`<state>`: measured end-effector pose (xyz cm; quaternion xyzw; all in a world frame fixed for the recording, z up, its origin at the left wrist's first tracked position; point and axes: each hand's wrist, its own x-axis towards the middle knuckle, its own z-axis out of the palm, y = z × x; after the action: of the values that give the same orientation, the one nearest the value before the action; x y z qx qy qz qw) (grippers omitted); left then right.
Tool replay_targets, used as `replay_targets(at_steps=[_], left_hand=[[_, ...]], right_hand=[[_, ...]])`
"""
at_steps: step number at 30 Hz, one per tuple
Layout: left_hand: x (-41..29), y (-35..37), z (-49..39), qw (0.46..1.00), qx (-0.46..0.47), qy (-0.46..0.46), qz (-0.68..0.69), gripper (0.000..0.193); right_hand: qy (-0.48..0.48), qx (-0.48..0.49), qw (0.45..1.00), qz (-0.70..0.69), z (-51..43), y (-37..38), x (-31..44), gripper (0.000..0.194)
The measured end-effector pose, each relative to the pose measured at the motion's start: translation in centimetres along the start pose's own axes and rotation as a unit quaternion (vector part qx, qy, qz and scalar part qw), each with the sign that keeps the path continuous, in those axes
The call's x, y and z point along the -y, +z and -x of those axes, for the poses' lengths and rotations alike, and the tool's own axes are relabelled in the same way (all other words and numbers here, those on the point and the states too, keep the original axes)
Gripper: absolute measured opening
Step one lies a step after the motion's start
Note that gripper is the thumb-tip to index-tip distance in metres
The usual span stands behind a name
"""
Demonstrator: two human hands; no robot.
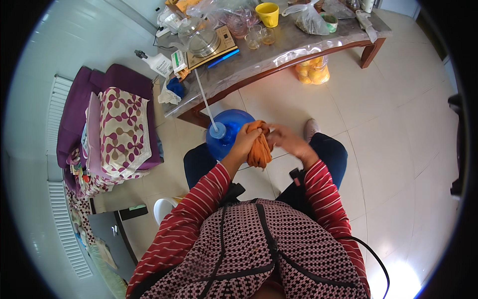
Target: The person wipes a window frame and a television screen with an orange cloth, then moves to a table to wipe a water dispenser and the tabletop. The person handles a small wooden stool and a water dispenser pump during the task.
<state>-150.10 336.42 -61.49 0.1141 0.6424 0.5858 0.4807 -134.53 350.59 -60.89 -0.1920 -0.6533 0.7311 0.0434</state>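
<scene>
An orange cloth (259, 149), bunched and folded, is held in my left hand (244, 140), with the thumb on top. My right hand (289, 140) is at the cloth's right side, its fingers spread and blurred; whether they touch the cloth I cannot tell. Below and left of the cloth, a big blue water jug (227, 116) stands on the floor near my knees, its light blue cap (217, 130) pierced by a pale tube (204, 95) that rises to the table.
A low table (246, 69) ahead bears a glass kettle (201, 39), small glasses (253, 41), a yellow mug (267, 15) and plastic bags. Bagged orange fruit (313, 71) sits by its front edge on the floor. Left are a purple sofa (129, 76) and a white bucket (163, 209).
</scene>
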Motion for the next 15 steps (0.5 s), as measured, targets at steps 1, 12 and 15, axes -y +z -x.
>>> replay_targets(at_steps=[1, 12, 15], left_hand=[[0.4, -0.3, -0.8, 0.999, -0.032, -0.018, 0.019, 0.045], [2.8, -10.6, -19.8, 0.920, -0.321, 0.148, 0.168, 0.030], [3.3, -13.3, -24.2, 0.903, -0.383, 0.135, 0.140, 0.032]], right_hand=[[0.015, -0.019, 1.000, -0.005, -0.7, -1.5, 0.1, 0.050], [0.045, -0.296, 0.943, 0.143, -8.6, -9.4, -4.0, 0.032], [-0.083, -0.296, 0.948, 0.085, -10.1, -8.8, -3.7, 0.029]])
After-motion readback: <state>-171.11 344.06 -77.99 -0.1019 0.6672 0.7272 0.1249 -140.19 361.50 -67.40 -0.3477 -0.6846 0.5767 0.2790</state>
